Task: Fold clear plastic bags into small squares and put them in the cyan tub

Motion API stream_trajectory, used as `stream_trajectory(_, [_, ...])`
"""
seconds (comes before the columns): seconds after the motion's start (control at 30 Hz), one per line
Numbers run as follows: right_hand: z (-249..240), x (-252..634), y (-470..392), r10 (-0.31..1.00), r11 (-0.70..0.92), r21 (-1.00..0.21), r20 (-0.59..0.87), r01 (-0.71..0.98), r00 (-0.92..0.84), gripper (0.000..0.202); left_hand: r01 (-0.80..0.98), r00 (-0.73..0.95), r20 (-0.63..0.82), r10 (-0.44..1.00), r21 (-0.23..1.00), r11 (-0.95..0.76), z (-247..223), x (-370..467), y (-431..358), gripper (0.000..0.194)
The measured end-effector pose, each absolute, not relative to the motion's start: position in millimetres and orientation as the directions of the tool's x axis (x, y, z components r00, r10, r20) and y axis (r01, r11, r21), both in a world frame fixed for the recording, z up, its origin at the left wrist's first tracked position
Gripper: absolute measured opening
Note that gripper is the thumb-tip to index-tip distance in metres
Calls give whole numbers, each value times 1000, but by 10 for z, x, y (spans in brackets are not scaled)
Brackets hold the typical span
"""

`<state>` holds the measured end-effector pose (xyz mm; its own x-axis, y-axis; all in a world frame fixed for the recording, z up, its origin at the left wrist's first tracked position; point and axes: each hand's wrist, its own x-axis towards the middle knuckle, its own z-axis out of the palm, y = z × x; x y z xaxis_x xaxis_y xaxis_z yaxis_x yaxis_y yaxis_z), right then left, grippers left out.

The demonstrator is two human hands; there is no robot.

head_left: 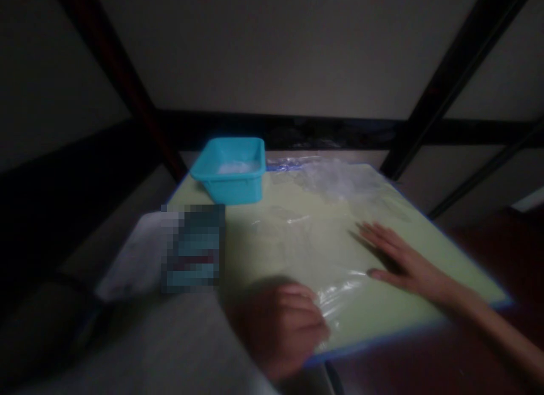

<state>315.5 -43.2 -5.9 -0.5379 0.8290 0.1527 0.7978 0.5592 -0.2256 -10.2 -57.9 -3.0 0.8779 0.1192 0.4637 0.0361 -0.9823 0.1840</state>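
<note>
A thin clear plastic film, perhaps a bag, is spread over the pale yellow tabletop and shows shiny creases near the front edge. My left hand is closed at the film's near left side, its fingers curled down on the plastic; the fingertips are hidden. To the right, my right hand rests over the film's right side, palm down with fingers stretched and thumb apart, holding nothing. More crumpled clear plastic lies farther back on the table.
At the back left of the table stands a turquoise plastic basin with something whitish inside. A blurred-out rectangular item and a pale cloth-like thing are at the left edge. Dark frame bars and a wall rise behind.
</note>
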Motion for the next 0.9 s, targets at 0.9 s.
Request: stream_trajectory(0.9, [-79,2038,-1122,524,852,-192,348,488,-778,19,393,747,446,492,301,-869,54,-157,-414,23])
